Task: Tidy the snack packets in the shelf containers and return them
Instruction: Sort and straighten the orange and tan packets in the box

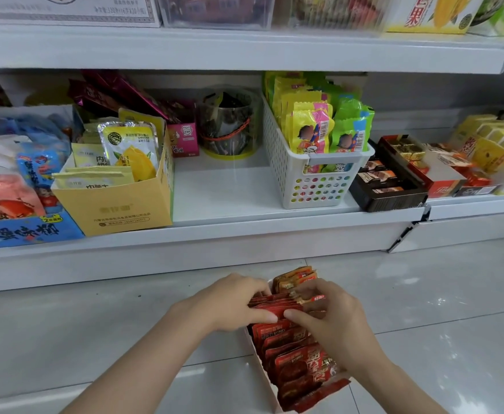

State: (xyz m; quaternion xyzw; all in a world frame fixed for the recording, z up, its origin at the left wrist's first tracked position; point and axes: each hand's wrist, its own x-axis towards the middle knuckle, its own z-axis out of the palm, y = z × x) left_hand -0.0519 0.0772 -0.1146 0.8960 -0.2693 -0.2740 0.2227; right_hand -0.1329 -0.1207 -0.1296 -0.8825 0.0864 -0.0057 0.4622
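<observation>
Head: both hands [277, 309] pinch red pkts [292, 351]; print unreadable.

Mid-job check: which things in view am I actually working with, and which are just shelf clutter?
In the job: red snack packets; their white container on the floor; left hand; right hand; bare shelf gap.

Just there: yellow box; white basket; dark tray.

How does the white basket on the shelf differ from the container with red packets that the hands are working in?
The white basket stands on the shelf; the container sits on the floor. The white basket has perforated walls and holds yellow and green packets; the container has plain walls and holds red packets. Nobody touches the white basket, while the left hand and right hand pinch packets in the container. In both, the packets stand in rows.
</observation>
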